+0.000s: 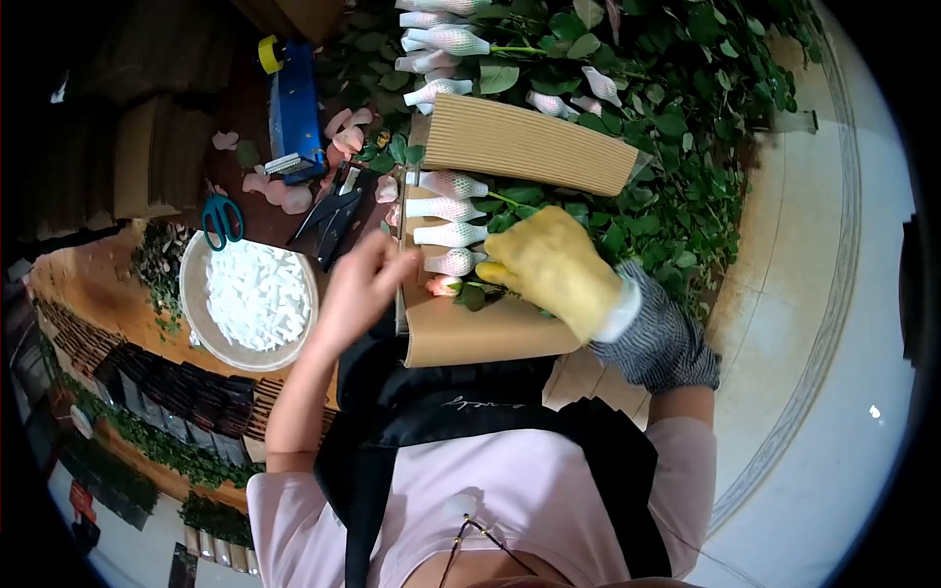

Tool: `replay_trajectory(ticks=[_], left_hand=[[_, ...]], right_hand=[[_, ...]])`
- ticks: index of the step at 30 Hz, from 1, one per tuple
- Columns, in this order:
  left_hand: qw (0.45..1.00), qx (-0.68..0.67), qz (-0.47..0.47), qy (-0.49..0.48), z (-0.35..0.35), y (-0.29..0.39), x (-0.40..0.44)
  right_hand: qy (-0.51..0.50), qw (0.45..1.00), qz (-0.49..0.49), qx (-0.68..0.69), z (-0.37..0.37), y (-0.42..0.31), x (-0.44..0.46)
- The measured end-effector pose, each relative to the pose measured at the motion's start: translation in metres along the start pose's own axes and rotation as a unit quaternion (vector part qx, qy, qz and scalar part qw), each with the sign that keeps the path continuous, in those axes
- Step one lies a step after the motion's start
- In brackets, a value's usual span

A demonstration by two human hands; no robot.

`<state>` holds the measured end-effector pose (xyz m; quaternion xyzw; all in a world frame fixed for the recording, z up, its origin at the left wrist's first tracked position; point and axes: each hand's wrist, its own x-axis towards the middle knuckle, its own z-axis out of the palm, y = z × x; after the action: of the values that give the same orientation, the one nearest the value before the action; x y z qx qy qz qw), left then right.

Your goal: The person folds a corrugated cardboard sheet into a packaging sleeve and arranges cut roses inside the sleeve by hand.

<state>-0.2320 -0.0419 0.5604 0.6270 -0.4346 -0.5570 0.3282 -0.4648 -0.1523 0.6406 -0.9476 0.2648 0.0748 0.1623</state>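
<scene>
My left hand (368, 284), bare and slightly blurred, is closed with thumb and fingertips together, just left of the netted rose buds; what it may hold is too small to make out. A thick yellow glove covers my right hand (549, 260), whose fingers are curled at the stem side of the lowest netted bud (451, 262); whatever they hold is hidden. Several white-netted buds (446, 209) lie in a column on brown cardboard (480, 333). Below them, an unwrapped pink rose (443, 285) touches the cardboard. A corrugated strip (529, 145) lies above this column.
A round bowl (190, 294) of small white pieces stands left, beside teal scissors (222, 220). Near them are a black stapler (338, 211), a blue tape dispenser (294, 108) and loose pink petals (294, 199). Leafy stems (676, 147) spread to the upper right.
</scene>
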Motion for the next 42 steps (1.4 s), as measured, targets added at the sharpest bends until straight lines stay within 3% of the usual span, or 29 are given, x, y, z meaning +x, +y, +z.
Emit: replay_trajectory(ticks=[1,3,5,7,9,11,12,15,17,18,19,20,21,23,24,25,26,27,29,30,32,34,35,37,38,39,40,41,42], left_hand=[[0.992,0.105,0.070,0.000,0.011,0.004,0.004],[0.957,0.277,0.085,0.012,0.023,0.022,0.005],[0.963,0.151,0.211,0.075,0.022,0.008,0.007],[0.975,0.079,0.160,0.134,-0.003,0.012,0.004],[0.976,0.143,0.099,0.130,-0.017,0.026,0.001],[0.971,0.163,0.154,0.085,0.002,0.028,0.003],[0.968,0.203,0.142,0.032,0.008,0.031,0.005],[0.948,0.239,0.209,0.002,0.021,0.016,0.014],[0.984,0.080,0.155,0.022,0.009,0.016,0.007],[0.981,0.024,0.174,0.082,0.002,0.003,0.006],[0.982,-0.073,0.095,0.144,-0.014,-0.012,0.002],[0.973,-0.054,0.073,0.214,-0.035,-0.024,0.002],[0.946,0.035,0.187,0.263,-0.044,-0.011,0.002],[0.938,0.077,0.228,0.249,-0.036,-0.003,0.004],[0.985,-0.030,0.058,0.161,-0.029,-0.002,-0.004],[0.991,0.013,-0.045,0.124,-0.021,0.005,0.000],[0.981,0.139,0.013,0.137,-0.006,0.012,0.006],[0.977,0.154,0.083,0.125,0.009,0.012,0.012],[0.937,0.268,0.193,0.113,0.027,0.013,0.024],[0.937,0.267,0.193,0.113,0.026,0.011,0.024],[0.970,0.129,0.183,0.097,0.017,0.005,0.021],[0.964,-0.039,0.137,0.224,-0.006,-0.008,0.014],[0.961,-0.040,0.092,0.256,-0.033,-0.022,0.014],[0.942,-0.010,0.154,0.298,-0.033,0.014,0.010],[0.959,-0.012,0.129,0.252,-0.029,0.007,0.012],[0.988,-0.019,0.006,0.152,-0.030,0.005,0.008],[0.985,0.043,0.078,0.147,-0.018,0.001,0.018],[0.987,0.076,0.049,0.132,-0.004,0.003,0.022],[0.980,0.122,0.091,0.128,0.008,0.010,0.029]], right_hand=[[0.006,1.000,0.005,0.000,0.009,-0.002,0.004],[-0.194,0.978,0.044,-0.071,0.022,-0.007,0.019],[-0.219,0.971,0.030,-0.094,0.021,-0.008,0.021],[-0.200,0.977,0.026,-0.067,0.033,0.003,0.019],[-0.150,0.987,0.010,-0.062,0.039,0.009,0.011],[-0.087,0.996,-0.016,0.007,0.030,0.013,0.010],[-0.107,0.994,0.010,0.010,0.026,0.010,0.011],[-0.093,0.996,0.008,-0.016,0.028,0.006,0.007],[-0.109,0.993,0.004,-0.042,0.037,0.007,0.008],[-0.131,0.991,0.013,-0.037,0.038,0.007,0.010],[-0.153,0.987,0.023,-0.031,0.039,0.007,0.011],[-0.097,0.994,0.007,-0.055,0.044,0.009,0.006],[-0.097,0.994,0.006,-0.054,0.039,0.011,0.003],[-0.020,0.998,-0.005,0.057,0.019,0.013,0.001],[0.013,0.998,-0.007,0.056,0.007,0.010,0.004],[0.012,0.998,-0.007,0.057,0.008,0.009,0.005],[0.022,0.999,0.016,0.023,0.010,0.008,0.006],[0.034,0.998,0.041,-0.013,0.011,0.007,0.008],[-0.080,0.993,0.039,-0.072,0.035,0.009,0.018],[-0.045,0.997,0.027,-0.065,0.039,0.012,0.016],[-0.012,0.998,0.012,-0.056,0.043,0.015,0.015],[-0.043,0.996,0.039,-0.064,0.046,0.015,0.017],[-0.041,0.996,0.040,-0.062,0.045,0.017,0.013],[0.098,0.995,-0.011,0.031,0.033,0.019,0.006],[0.079,0.996,0.010,0.041,0.023,0.015,0.007],[0.080,0.996,0.005,0.041,0.017,0.007,0.010],[0.041,0.995,0.064,-0.057,0.013,-0.002,0.013],[0.003,0.980,0.127,-0.154,0.011,-0.007,0.015],[0.025,0.978,0.126,-0.161,0.030,0.000,0.016]])
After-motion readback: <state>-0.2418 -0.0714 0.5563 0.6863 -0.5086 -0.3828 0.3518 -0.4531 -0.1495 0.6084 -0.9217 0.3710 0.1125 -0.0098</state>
